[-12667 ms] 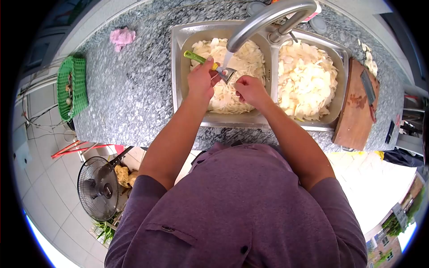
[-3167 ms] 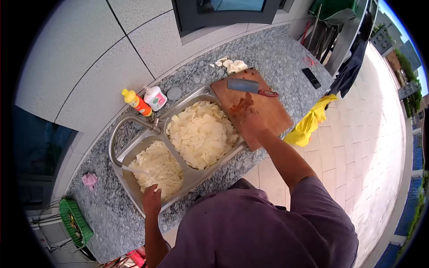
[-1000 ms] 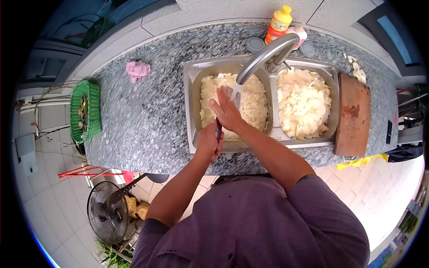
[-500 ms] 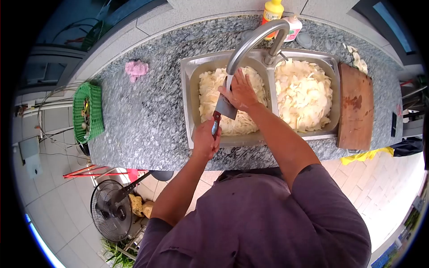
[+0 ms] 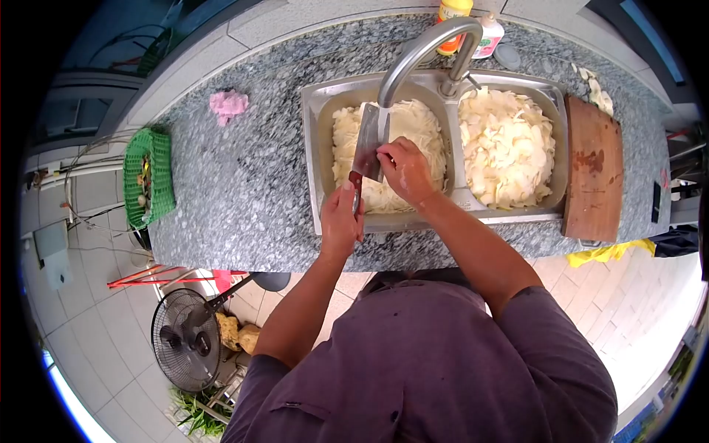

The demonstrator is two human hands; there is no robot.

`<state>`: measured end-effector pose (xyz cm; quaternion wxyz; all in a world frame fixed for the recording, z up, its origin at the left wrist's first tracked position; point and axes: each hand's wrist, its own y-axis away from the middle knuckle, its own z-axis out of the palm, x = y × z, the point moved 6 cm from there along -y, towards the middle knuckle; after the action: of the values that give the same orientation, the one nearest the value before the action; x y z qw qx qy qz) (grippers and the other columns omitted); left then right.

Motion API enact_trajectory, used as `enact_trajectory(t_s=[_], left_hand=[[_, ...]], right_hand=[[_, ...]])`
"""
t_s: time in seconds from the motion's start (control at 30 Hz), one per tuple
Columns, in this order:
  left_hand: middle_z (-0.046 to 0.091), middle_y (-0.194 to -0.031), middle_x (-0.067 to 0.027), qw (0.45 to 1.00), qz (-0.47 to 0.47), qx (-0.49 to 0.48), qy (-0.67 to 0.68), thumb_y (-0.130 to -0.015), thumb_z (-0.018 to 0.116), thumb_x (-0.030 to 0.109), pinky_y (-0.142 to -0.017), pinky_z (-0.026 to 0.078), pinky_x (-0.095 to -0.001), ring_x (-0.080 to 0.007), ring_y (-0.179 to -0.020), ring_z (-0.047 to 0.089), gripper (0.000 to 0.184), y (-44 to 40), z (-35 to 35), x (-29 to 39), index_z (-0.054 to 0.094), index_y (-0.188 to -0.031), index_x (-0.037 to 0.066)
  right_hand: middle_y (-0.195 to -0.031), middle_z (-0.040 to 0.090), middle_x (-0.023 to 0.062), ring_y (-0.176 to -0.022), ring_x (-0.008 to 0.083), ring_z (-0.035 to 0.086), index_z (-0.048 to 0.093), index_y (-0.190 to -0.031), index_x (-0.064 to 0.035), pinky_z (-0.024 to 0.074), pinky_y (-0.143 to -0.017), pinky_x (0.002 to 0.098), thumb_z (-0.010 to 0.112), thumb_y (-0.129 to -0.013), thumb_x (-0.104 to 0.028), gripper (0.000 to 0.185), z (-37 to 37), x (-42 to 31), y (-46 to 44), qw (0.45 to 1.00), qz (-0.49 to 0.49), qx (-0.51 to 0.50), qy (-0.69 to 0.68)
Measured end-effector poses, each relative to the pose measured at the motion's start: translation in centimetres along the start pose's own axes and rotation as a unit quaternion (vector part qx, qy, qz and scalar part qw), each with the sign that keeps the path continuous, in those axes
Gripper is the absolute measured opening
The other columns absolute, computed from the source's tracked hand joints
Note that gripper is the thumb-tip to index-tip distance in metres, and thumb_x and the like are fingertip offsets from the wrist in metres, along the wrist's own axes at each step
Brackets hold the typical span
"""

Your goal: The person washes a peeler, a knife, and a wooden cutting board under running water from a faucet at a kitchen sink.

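My left hand point(image 5: 341, 224) is wrapped round the dark red handle of a cleaver point(image 5: 367, 144). Its broad blade points away from me, under the spout of the curved steel faucet point(image 5: 421, 55), above the left basin. Curled at the blade's right side, my right hand point(image 5: 408, 171) has its thumb and fingertips pressed together on the metal. Beneath both hands, pale thin slices point(image 5: 417, 125) fill the left basin of the steel sink point(image 5: 316, 159). More pale slices point(image 5: 507, 148) are heaped in the right basin.
A wooden cutting board point(image 5: 593, 173) lies right of the sink, with pale scraps point(image 5: 600, 96) behind it. A yellow bottle point(image 5: 453, 15) and a white bottle point(image 5: 489, 37) stand behind the faucet. On the left are a pink cloth point(image 5: 228, 106), a green basket point(image 5: 150, 177) and a fan point(image 5: 186, 340).
My right hand has drawn back toward me along the blade, its spread fingers now curled together. The cleaver has turned slightly more upright in my left hand.
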<state>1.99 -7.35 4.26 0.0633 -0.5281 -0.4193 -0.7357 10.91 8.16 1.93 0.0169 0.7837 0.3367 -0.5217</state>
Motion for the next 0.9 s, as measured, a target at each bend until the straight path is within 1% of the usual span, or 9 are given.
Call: enact_trajectory(t_s=[0.07, 0.17, 0.27, 0.4, 0.5, 0.53, 0.63, 0.73, 0.9], left_hand=[[0.048, -0.061, -0.0012, 1.0, -0.017, 0.021, 0.014, -0.105, 0.047, 0.043, -0.031, 0.032, -0.0262, -0.009, -0.037, 0.038, 0.046, 0.1, -0.3, -0.1, 0.055, -0.081, 0.005], [0.049, -0.063, -0.0018, 0.999, -0.03, 0.03, 0.031, -0.105, 0.047, 0.043, -0.031, 0.032, -0.0263, -0.0093, -0.037, 0.039, 0.045, 0.2, -0.9, -0.5, 0.055, -0.083, 0.005], [0.052, -0.065, -0.0028, 0.999, -0.024, 0.011, 0.036, -0.104, 0.049, 0.044, -0.031, 0.032, -0.0271, -0.0099, -0.036, 0.039, 0.043, 0.1, -1.0, -1.1, 0.056, -0.087, 0.005], [0.055, -0.066, -0.0036, 0.997, -0.037, 0.021, 0.058, -0.104, 0.05, 0.044, -0.03, 0.032, -0.0279, -0.0101, -0.036, 0.04, 0.041, -0.1, -0.8, -1.5, 0.057, -0.092, 0.005], [0.055, -0.068, -0.0038, 0.997, -0.044, 0.011, 0.063, -0.104, 0.05, 0.043, -0.03, 0.032, -0.028, -0.0101, -0.036, 0.04, 0.04, -0.2, -0.6, -1.9, 0.056, -0.094, 0.005], [0.055, -0.068, -0.0039, 0.997, -0.045, 0.006, 0.061, -0.104, 0.05, 0.043, -0.03, 0.032, -0.028, -0.01, -0.036, 0.04, 0.04, -0.2, -0.5, -2.0, 0.056, -0.094, 0.005], [0.055, -0.069, -0.0038, 0.996, -0.053, 0.009, 0.065, -0.104, 0.05, 0.043, -0.03, 0.032, -0.0279, -0.0099, -0.037, 0.04, 0.039, -0.2, -0.5, -1.8, 0.058, -0.098, 0.005], [0.056, -0.07, -0.0034, 0.996, -0.053, 0.005, 0.071, -0.104, 0.05, 0.044, -0.031, 0.032, -0.0275, -0.0096, -0.037, 0.04, 0.04, -0.1, -0.3, -1.4, 0.059, -0.102, 0.006], [0.057, -0.072, -0.0032, 0.996, -0.052, 0.0, 0.07, -0.104, 0.05, 0.043, -0.032, 0.032, -0.0272, -0.0092, -0.037, 0.04, 0.039, -0.1, -0.5, -1.3, 0.06, -0.105, 0.006]], right_hand=[[-0.083, 0.061, 0.0093, -0.083, 0.0305, 0.062, 0.068, -0.085, -0.0069, 0.0533, -0.073, 0.0408, 0.07, -0.081, -0.008, 0.005, 0.3, -1.1, 0.5, 0.998, -0.056, -0.018, 0.001], [-0.085, 0.061, 0.0096, -0.083, 0.0301, 0.062, 0.068, -0.087, -0.0069, 0.0533, -0.073, 0.0403, 0.07, -0.081, -0.008, 0.006, 0.4, -2.0, 0.5, 0.995, -0.066, -0.067, -0.01], [-0.087, 0.061, 0.0093, -0.083, 0.0292, 0.062, 0.069, -0.088, -0.0072, 0.053, -0.074, 0.0399, 0.071, -0.081, -0.008, 0.007, 0.3, -1.2, 0.0, 0.999, -0.026, -0.021, -0.012], [-0.085, 0.059, 0.0081, -0.082, 0.0291, 0.061, 0.069, -0.087, -0.0073, 0.0527, -0.073, 0.0399, 0.072, -0.08, -0.008, 0.008, 0.0, -4.0, 0.9, 0.984, -0.146, -0.089, -0.05], [-0.084, 0.059, 0.0083, -0.081, 0.0293, 0.061, 0.069, -0.088, -0.007, 0.0523, -0.073, 0.0398, 0.071, -0.081, -0.008, 0.007, -1.0, -2.9, -0.1, 0.991, -0.131, -0.035, -0.008], [-0.083, 0.058, 0.0083, -0.081, 0.0294, 0.06, 0.068, -0.086, -0.0067, 0.0518, -0.072, 0.0397, 0.071, -0.081, -0.007, 0.006, -1.0, -2.5, -0.3, 0.993, -0.11, -0.036, -0.026], [-0.083, 0.057, 0.0084, -0.081, 0.0296, 0.06, 0.067, -0.084, -0.0069, 0.0515, -0.073, 0.0396, 0.07, -0.081, -0.007, 0.004, -0.5, -4.1, 0.4, 0.974, -0.193, -0.108, -0.043], [-0.085, 0.062, 0.0084, -0.08, 0.0286, 0.063, 0.071, -0.089, -0.0055, 0.0525, -0.07, 0.0391, 0.074, -0.08, -0.005, 0.01, -1.1, -2.9, -0.3, 0.984, -0.166, -0.057, 0.002], [-0.082, 0.057, 0.0086, -0.08, 0.0299, 0.059, 0.067, -0.084, -0.0068, 0.0514, -0.072, 0.0401, 0.071, -0.08, -0.006, 0.006, -0.8, -3.6, 0.1, 0.978, -0.183, -0.092, -0.041]])
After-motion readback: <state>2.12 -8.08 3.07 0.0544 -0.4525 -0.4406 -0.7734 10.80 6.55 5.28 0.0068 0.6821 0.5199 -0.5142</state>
